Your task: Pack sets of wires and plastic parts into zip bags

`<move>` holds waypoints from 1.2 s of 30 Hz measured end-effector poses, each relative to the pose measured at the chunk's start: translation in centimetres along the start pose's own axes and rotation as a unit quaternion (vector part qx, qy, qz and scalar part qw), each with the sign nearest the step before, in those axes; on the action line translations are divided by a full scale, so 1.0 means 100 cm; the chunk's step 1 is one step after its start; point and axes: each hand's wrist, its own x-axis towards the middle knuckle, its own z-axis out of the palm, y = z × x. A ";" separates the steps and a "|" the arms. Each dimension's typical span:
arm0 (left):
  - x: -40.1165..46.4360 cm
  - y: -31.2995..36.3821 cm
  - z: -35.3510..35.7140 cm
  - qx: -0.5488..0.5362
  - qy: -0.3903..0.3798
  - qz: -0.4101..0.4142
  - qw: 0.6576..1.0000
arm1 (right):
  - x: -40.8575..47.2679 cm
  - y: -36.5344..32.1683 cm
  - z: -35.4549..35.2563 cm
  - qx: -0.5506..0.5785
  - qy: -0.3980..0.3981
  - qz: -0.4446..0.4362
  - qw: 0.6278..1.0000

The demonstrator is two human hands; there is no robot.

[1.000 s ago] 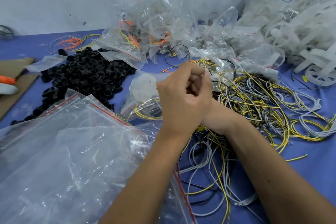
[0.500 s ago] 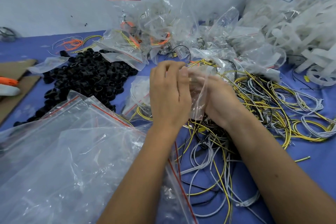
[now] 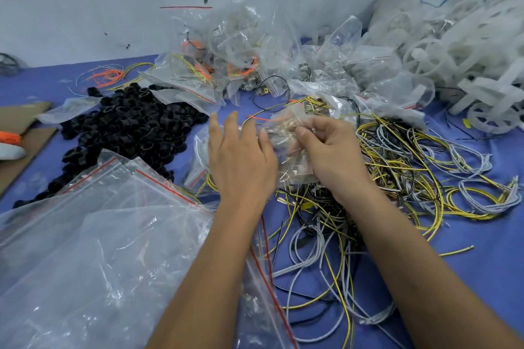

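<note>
A small clear zip bag [image 3: 286, 133] with wires inside sits between my hands above the blue table. My right hand [image 3: 329, 156] pinches the bag with curled fingers. My left hand [image 3: 241, 156] has its fingers spread and straight, touching the bag's left side. A tangle of yellow, grey and black wires [image 3: 402, 173] lies to the right and below my hands. A heap of black plastic rings [image 3: 127, 127] lies at the left. White plastic parts [image 3: 467, 65] are piled at the far right.
A stack of empty zip bags [image 3: 99, 249] with red seal strips covers the near left. Filled bags [image 3: 226, 65] are heaped against the wall at the back. Cardboard [image 3: 22, 144] lies at the left edge. Orange wires [image 3: 107, 75] lie at the back left.
My hands were clasped together over the wires; they have come apart. My left hand has opened and spread, and the small bag shows between the hands.
</note>
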 end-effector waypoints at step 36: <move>-0.001 0.004 -0.011 -0.036 0.127 -0.013 0.991 | 0.000 -0.003 -0.009 -0.161 0.094 -0.101 0.977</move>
